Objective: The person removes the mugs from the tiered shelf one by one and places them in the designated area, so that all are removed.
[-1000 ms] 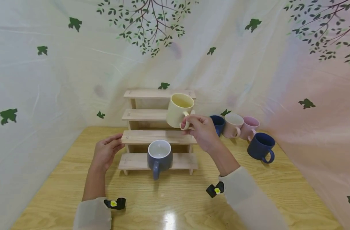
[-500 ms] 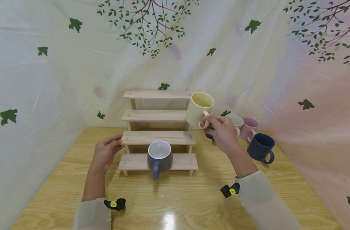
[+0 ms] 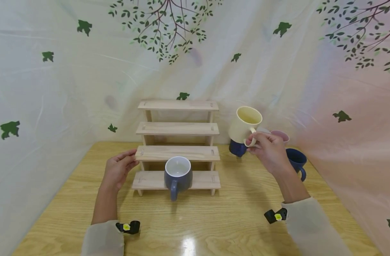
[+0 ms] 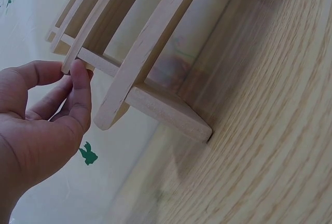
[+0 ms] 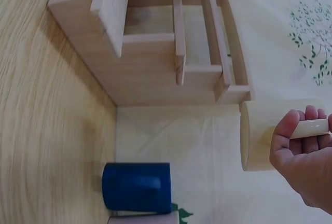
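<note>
My right hand (image 3: pixel 271 152) pinches the handle of a pale yellow mug (image 3: pixel 239 128), held upright in the air to the right of the shelf. In the right wrist view the yellow mug (image 5: pixel 257 136) is well off the table. My left hand (image 3: pixel 117 170) grips the left end of the second-lowest board of a four-step wooden shelf (image 3: pixel 177 153); thumb and fingertips squeeze that board end in the left wrist view. On the lowest step sits a blue-grey mug (image 3: pixel 182 181), white inside, handle toward me.
A dark blue mug (image 3: pixel 237 148) stands behind and below the yellow one, partly covered. Further right are a pink mug (image 3: pixel 280 136), mostly hidden by my right hand, and another dark blue mug (image 3: pixel 296 159). A patterned curtain (image 3: pixel 195 78) hangs right behind the wooden table (image 3: pixel 188 220).
My right hand has carried the yellow mug rightward, from in front of the shelf to over the mugs on the right. My left hand and the blue-grey mug have stayed put.
</note>
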Demonstrator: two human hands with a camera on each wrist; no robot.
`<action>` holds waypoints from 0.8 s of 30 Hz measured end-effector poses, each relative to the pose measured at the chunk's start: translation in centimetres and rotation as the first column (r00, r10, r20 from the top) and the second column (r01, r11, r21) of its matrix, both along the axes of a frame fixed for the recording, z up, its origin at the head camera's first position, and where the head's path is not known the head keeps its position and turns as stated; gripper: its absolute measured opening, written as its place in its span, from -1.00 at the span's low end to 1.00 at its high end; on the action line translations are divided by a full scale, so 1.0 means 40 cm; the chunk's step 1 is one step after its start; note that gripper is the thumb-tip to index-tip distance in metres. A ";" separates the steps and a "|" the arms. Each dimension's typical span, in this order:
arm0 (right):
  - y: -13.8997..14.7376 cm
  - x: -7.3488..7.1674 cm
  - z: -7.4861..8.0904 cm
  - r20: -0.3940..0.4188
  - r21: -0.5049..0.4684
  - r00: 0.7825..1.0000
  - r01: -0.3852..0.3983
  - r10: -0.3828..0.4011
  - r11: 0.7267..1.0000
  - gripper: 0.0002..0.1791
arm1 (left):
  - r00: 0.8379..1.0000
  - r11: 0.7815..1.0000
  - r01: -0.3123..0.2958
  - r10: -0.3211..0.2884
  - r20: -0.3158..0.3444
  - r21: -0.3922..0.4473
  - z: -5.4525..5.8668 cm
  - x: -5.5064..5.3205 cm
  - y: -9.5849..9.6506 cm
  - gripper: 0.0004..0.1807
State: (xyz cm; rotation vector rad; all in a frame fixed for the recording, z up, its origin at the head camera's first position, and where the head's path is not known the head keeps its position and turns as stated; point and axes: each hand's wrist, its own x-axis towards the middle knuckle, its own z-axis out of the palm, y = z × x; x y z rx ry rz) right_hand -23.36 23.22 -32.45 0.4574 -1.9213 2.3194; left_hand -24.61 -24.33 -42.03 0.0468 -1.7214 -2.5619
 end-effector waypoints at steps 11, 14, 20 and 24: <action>0.094 0.015 -0.053 0.013 0.004 0.997 0.078 -0.078 0.997 -0.65 | 1.000 1.000 -0.003 0.003 -0.005 0.015 0.000 0.003 -0.002 -0.79; 0.117 0.024 -0.068 0.026 -0.010 0.995 0.093 -0.093 0.996 -0.66 | 1.000 1.000 -0.003 0.003 -0.005 0.014 0.001 0.003 -0.002 -0.79; 0.158 0.039 -0.092 0.041 -0.003 0.991 0.127 -0.127 0.992 -0.64 | 1.000 1.000 -0.004 0.004 -0.012 0.016 0.000 0.000 -0.002 -0.78; 0.181 0.049 -0.107 0.077 -0.043 0.988 0.134 -0.131 0.990 -0.65 | 1.000 1.000 0.000 0.000 -0.013 0.012 0.000 0.000 -0.003 -0.75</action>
